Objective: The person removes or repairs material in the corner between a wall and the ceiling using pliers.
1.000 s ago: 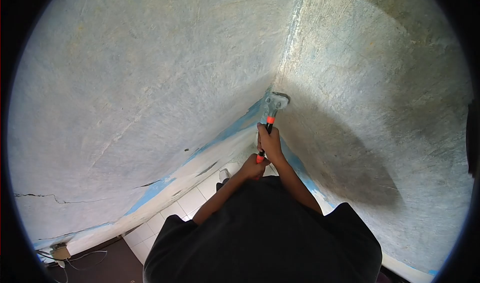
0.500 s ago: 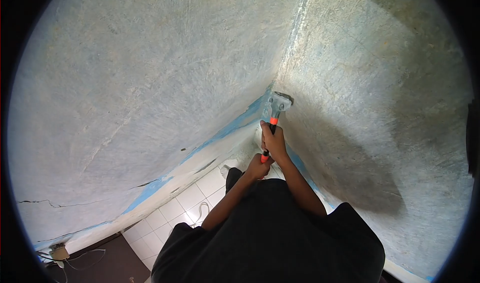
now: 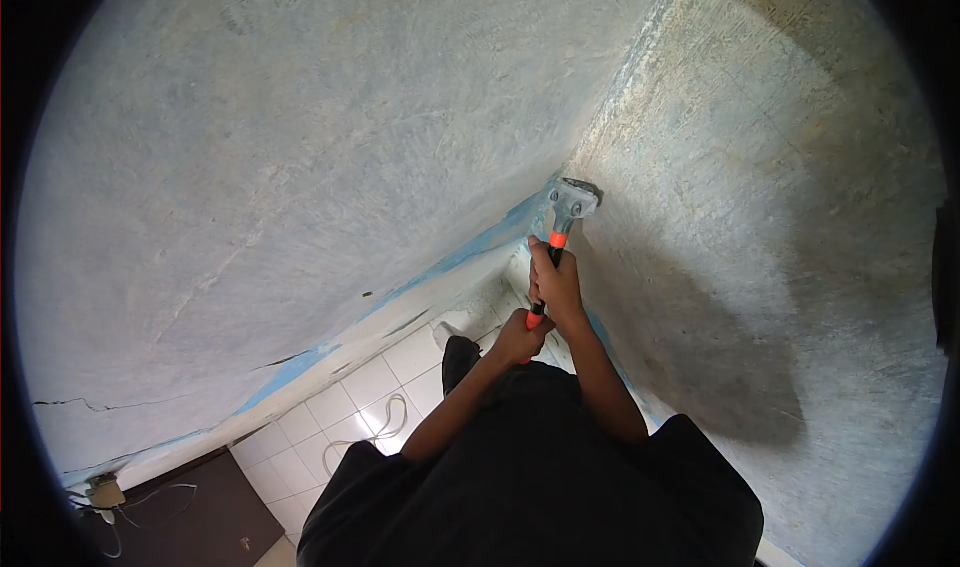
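Note:
A long-handled wall scraper [image 3: 572, 202] with a grey metal head and a black and orange handle points up into the corner of two walls. Its head is at the right wall [image 3: 700, 157], close to the corner line. My right hand [image 3: 557, 285] is wrapped round the upper handle below the orange collar. Lower down, my left hand [image 3: 520, 338] grips the orange end of the same handle. Blue paint [image 3: 480, 247] shows along the bottom of the left wall [image 3: 300, 147]. The blade's edge is hard to make out against the wall.
White floor tiles [image 3: 370, 385] lie below, with a pale cable [image 3: 392, 422] looped on them. A dark brown surface [image 3: 190, 512] at lower left has wires and a socket box [image 3: 104, 491] beside it. Cracks [image 3: 95, 405] run across the left wall.
The view has shifted slightly, and the scraper head appears a little further right in it. Both hands keep their hold on the handle.

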The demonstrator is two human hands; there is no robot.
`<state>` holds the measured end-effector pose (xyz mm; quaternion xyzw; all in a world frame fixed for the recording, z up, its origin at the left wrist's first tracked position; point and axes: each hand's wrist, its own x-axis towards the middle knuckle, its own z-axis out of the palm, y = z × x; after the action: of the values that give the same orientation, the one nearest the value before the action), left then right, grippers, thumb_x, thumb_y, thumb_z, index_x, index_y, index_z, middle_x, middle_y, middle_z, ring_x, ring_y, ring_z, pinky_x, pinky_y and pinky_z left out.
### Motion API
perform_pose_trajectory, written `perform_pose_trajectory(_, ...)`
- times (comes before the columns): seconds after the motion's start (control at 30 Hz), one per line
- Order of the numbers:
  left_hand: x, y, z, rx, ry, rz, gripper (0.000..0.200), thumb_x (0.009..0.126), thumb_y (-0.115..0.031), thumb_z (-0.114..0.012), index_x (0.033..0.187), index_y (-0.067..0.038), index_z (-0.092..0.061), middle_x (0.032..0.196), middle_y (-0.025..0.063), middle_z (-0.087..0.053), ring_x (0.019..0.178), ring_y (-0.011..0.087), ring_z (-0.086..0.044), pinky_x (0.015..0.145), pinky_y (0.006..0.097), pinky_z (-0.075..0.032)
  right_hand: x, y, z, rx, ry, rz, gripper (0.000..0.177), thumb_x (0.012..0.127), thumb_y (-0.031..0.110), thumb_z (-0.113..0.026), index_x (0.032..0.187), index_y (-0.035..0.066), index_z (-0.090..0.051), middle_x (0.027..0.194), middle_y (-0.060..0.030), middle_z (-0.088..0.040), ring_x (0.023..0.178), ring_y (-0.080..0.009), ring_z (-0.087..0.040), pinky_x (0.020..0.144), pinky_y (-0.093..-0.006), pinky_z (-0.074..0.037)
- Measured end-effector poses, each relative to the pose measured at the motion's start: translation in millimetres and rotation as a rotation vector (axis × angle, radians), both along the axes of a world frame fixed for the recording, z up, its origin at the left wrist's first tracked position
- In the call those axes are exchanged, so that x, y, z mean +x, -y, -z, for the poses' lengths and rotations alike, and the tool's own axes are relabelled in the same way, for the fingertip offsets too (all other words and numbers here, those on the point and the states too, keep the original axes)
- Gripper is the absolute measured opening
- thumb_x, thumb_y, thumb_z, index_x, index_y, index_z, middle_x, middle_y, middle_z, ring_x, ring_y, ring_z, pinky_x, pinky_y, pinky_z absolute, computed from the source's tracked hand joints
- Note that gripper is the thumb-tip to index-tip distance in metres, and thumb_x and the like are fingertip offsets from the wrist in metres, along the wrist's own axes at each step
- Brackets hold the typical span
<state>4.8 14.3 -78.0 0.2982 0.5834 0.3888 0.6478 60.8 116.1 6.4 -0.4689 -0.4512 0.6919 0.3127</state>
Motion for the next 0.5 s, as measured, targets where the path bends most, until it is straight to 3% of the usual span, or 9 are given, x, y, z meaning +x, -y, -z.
perform_pose_trajectory(0.17, 3.3, -1.0, 22.3, 0.018, -0.073, 0.000, 0.033, 0.088, -0.027, -0.064, 0.066, -0.004, -0.053, 0.051, 0.0019, -0.051, 0.042, 0.0119, -0.048, 0.042, 0.0288, -0.037, -1.2, 0.2, 9.1, -0.001, 0.023, 0.031, 0.046, 0.094, 0.033, -0.057, 0.057, 0.010, -0.041, 0.046, 0.0022, -0.037, 0.034, -0.0087, -0.038, 0.035, -0.0264, -0.030)
perform_pose_trajectory(0.27, 2.2, -5.8, -14.1, 0.010, 0.049, 0.001, 0.033, 0.088, -0.027, -0.064, 0.066, -0.005, -0.054, 0.052, 0.0021, -0.051, 0.042, 0.0120, -0.049, 0.042, 0.0287, -0.038, -1.3, -2.8, -12.1, 0.014, 0.046, 0.012, 0.047, 0.093, 0.034, -0.058, 0.057, 0.010, -0.042, 0.046, 0.0019, -0.038, 0.034, -0.0092, -0.039, 0.035, -0.0266, -0.030)
perform_pose_trajectory(0.5, -1.2, -2.5, 18.4, -0.002, -0.097, 0.024, 0.033, 0.088, -0.028, -0.062, 0.065, -0.004, -0.055, 0.051, 0.0025, -0.051, 0.043, 0.0128, -0.050, 0.044, 0.0301, -0.038, 1.4, -0.7, 14.5, 0.083, 0.061, 0.011, 0.049, 0.094, 0.036, -0.058, 0.056, 0.009, -0.041, 0.046, 0.0016, -0.039, 0.033, -0.0093, -0.039, 0.034, -0.0264, -0.030)
